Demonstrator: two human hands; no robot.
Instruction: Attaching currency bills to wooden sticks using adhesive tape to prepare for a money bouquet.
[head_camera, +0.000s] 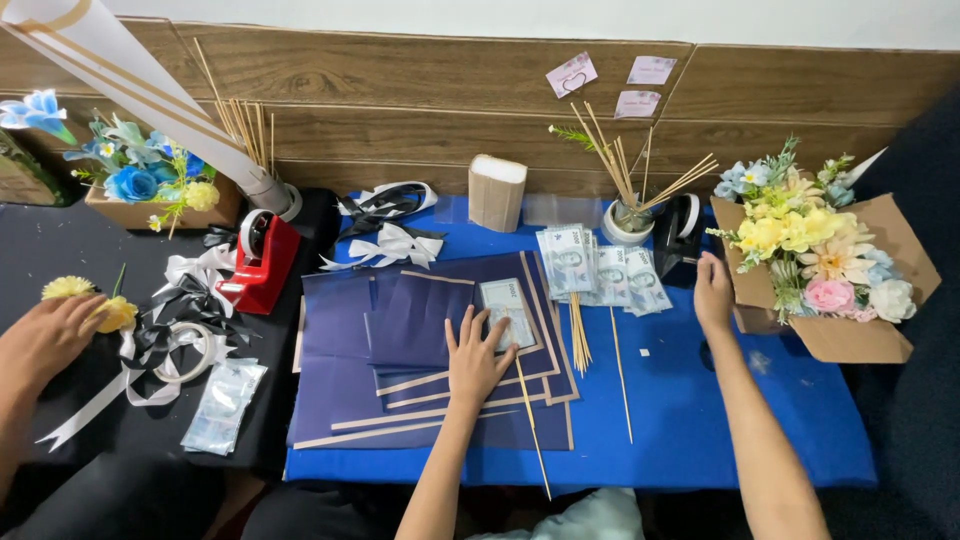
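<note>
the left hand (478, 358) covered part of a banknote (506, 312) and the navy paper sheets (420, 330). a co-worker's hand (45, 340) was cut off at the left edge. the small cards (610, 80) were too small to tell.

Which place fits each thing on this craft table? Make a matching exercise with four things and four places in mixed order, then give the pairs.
Things:
1. left hand
2. right hand
3. red tape dispenser
4. wooden sticks

Places:
A. standing in a small white cup
B. flat on the dark blue paper sheets
C. on the black cloth, beside ribbons
D. next to the cardboard box of flowers

Pairs: 1-B, 2-D, 3-C, 4-A
</note>
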